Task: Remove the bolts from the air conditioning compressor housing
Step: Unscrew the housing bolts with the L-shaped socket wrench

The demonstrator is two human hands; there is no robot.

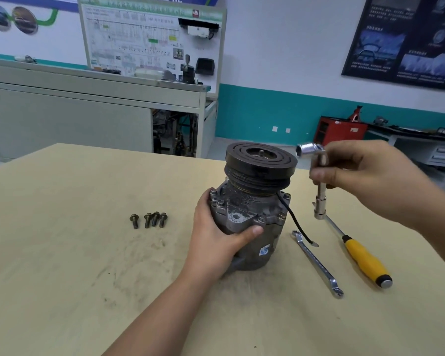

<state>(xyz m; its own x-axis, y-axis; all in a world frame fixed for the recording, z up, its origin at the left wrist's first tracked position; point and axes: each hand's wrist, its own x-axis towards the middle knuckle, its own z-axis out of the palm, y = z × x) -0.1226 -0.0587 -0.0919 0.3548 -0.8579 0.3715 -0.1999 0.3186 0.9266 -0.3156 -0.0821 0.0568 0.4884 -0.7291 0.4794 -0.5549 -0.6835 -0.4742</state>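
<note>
The grey metal air conditioning compressor (pixel 252 214) is standing upright near the middle of the pale wooden table (pixel 62 253), with its black grooved pulley (pixel 261 160) on top. The left hand (pixel 216 229) is gripping the housing from the left side: the fingers are curling around the far side of the body and the thumb (pixel 249 232) is pressing on the front, just under the flange. Several bolt heads (pixel 261 219) are sitting in the flange around the housing.

The right hand (pixel 357 170) is holding a chrome L-shaped socket wrench (pixel 319 186) in the air, to the right of the pulley and not touching it. The fingers are closing around the vertical shaft, and the bent socket end is pointing to the left, towards the pulley. The lower end seems to be hanging just above the table, but the view is not clear there.

Four dark loose bolts (pixel 149 220) are lying together on the table, well to the left of the compressor. A thin black wire (pixel 293 222) is hanging from the housing down to the table. A silver flat spanner (pixel 316 263) and a yellow-handled screwdriver (pixel 365 260) are lying to the right of the compressor, side by side.
</note>
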